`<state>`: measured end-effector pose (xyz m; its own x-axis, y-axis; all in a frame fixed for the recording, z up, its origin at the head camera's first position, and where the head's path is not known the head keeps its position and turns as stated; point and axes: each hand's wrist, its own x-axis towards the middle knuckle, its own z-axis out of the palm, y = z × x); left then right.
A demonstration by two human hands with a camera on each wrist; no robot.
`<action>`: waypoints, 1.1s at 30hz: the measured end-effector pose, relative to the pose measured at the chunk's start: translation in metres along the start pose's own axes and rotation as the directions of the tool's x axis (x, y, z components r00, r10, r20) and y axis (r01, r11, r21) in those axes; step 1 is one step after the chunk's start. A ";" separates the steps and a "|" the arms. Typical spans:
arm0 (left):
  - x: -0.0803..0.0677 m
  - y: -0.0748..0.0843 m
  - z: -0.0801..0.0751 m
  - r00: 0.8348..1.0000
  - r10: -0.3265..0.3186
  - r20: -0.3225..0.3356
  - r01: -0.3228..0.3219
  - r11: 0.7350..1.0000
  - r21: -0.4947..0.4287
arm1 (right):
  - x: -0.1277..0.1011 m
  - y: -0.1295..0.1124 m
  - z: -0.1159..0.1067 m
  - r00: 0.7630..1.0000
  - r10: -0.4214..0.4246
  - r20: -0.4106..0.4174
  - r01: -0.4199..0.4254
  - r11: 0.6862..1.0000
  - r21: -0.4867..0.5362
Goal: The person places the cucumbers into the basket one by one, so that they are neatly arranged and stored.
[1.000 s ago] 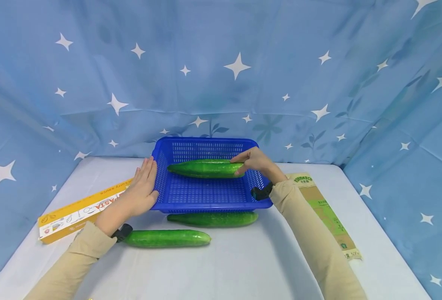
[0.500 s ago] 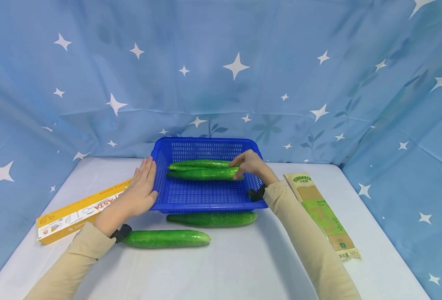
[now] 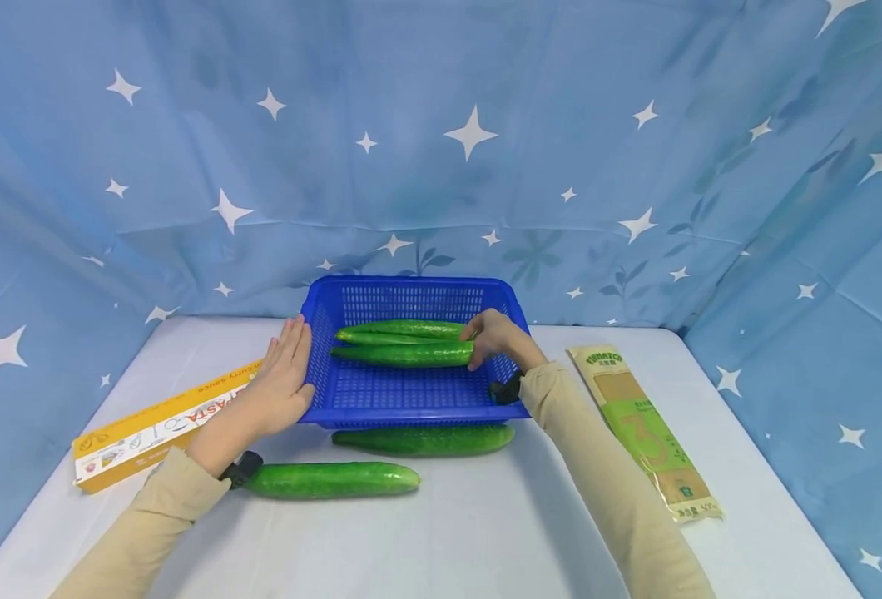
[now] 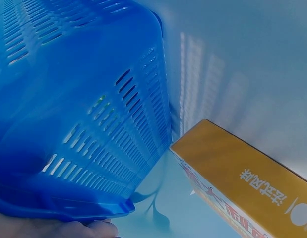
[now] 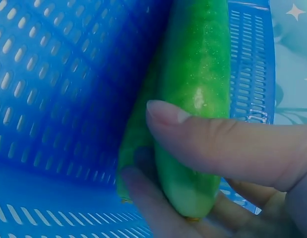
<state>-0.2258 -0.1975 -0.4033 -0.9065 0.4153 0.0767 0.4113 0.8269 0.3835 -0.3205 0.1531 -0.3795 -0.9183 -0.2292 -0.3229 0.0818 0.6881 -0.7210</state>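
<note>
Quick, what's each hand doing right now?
Left hand: open, flat against the blue basket.
Right hand: gripping a cucumber inside the basket.

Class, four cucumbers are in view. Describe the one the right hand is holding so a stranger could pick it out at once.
Start at the blue basket in the middle of the white table. Two cucumbers lie inside it, side by side; take the front cucumber, nearer the person. It alone has the right hand gripping its right end; the back cucumber is untouched, and the other two lie on the table outside the basket.
</note>
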 end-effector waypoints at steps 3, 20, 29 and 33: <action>0.000 0.000 0.000 1.000 0.001 0.001 -0.001 1.000 -0.004 | 0.000 0.001 0.001 1.000 0.007 0.006 -0.007 0.999 -0.034; -0.001 0.000 0.001 1.000 0.004 0.001 -0.004 1.000 -0.011 | 0.002 0.004 0.008 0.998 0.067 0.017 -0.064 0.989 -0.130; -0.001 -0.001 0.001 1.000 0.005 -0.001 -0.005 1.000 -0.007 | -0.009 0.001 -0.004 0.985 0.050 0.165 -0.035 0.995 -0.090; -0.001 -0.001 0.001 1.000 0.005 0.000 -0.005 1.000 -0.005 | -0.019 -0.006 -0.013 0.987 -0.002 0.161 0.016 0.996 -0.085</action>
<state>-0.2252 -0.1980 -0.4048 -0.9044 0.4194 0.0781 0.4152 0.8232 0.3874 -0.3082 0.1625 -0.3609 -0.8439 -0.3386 -0.4162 0.0339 0.7406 -0.6711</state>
